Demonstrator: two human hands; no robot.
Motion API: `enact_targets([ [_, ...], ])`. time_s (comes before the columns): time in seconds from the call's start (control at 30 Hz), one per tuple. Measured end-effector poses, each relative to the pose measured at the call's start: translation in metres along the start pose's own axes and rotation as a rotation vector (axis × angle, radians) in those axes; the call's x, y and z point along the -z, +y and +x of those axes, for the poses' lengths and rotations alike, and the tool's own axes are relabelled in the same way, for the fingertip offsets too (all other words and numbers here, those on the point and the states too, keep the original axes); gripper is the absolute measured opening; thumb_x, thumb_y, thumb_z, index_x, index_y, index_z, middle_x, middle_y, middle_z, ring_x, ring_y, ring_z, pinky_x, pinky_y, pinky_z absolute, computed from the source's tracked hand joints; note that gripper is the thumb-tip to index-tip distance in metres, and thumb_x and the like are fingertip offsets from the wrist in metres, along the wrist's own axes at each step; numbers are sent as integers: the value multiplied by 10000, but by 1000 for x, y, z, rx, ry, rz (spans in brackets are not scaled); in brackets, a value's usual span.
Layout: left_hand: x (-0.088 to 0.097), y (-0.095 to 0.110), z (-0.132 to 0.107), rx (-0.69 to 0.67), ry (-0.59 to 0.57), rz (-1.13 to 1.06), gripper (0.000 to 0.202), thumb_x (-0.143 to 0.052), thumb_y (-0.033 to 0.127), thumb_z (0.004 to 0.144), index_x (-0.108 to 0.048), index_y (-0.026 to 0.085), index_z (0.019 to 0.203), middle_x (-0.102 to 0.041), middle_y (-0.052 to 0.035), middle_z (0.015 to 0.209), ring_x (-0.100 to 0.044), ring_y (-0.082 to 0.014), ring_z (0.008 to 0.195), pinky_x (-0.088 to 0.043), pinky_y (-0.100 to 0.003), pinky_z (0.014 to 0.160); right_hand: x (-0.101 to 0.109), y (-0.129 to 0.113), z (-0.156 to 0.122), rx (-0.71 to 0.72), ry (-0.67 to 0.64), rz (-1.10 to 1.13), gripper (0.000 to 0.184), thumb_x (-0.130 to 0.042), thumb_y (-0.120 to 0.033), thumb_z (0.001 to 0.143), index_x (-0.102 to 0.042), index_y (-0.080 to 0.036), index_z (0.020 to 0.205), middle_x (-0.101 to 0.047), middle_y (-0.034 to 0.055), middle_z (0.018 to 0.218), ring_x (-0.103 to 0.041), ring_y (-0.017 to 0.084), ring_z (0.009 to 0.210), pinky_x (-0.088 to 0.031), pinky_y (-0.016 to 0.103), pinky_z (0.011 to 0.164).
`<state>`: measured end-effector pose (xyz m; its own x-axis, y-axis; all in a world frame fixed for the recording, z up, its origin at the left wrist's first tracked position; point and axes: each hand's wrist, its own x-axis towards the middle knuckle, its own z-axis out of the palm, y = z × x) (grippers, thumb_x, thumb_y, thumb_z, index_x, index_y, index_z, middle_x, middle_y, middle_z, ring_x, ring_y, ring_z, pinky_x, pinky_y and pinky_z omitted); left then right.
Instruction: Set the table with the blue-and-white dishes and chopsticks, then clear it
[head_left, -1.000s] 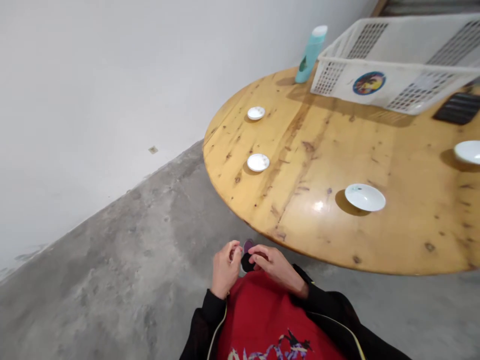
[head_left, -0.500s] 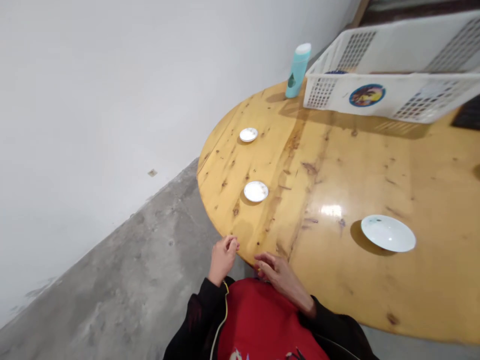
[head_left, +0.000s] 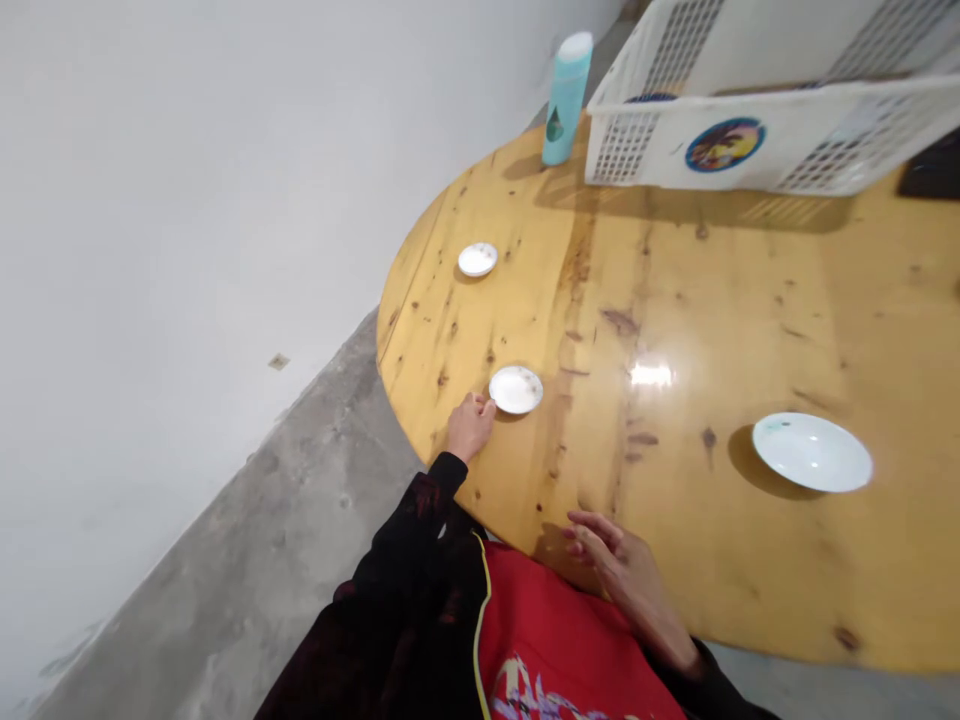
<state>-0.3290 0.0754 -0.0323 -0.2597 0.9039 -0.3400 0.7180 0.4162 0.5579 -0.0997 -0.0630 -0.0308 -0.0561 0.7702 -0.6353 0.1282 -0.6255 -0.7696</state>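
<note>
My left hand (head_left: pixel 472 427) is at the near-left rim of a small white plate (head_left: pixel 515 389) with a faint pattern. Its fingers are bent together against that rim, and the plate sits low over the wooden table (head_left: pixel 675 300). Over the table's front edge, my right hand (head_left: pixel 611 555) holds nothing, its fingers loosely stretched and a little apart. A second small white plate (head_left: pixel 478 260) lies farther back on the left. To the right stands a larger, shallow white bowl (head_left: pixel 812 452).
At the back is a white plastic basket (head_left: pixel 637 145) with perforated sides and a round picture sticker. A turquoise bottle (head_left: pixel 568 100) with a white cap stands upright beside it. A dark object (head_left: pixel 932 168) lies at the far right. A white wall (head_left: pixel 187 200) rises on the left.
My left hand has moved forward from the table's edge to the nearer small plate. My right hand has shifted right. The view has tilted slightly, so the basket and bottle appear higher.
</note>
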Motion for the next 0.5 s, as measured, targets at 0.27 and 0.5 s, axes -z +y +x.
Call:
enact_targets([
  [0.27,7,10,53,-123,-181,111,236,-478,222,960,-685,112,989,-747,-206,1042,-691,-331,1023,-472,-390,896,-57,-21,20,-35,170,47,557,-643,-640,664,-689,-168,956,-770,130,850,-714,253,692,-578,365,638],
  [0.5,51,15,120,-190,-237,120,214,-490,234,931,-685,174,865,-750,-81,834,-688,-216,828,-474,-290,754,-78,-17,29,-139,310,84,650,-686,-714,626,-733,-166,974,-790,109,862,-724,251,706,-596,351,660],
])
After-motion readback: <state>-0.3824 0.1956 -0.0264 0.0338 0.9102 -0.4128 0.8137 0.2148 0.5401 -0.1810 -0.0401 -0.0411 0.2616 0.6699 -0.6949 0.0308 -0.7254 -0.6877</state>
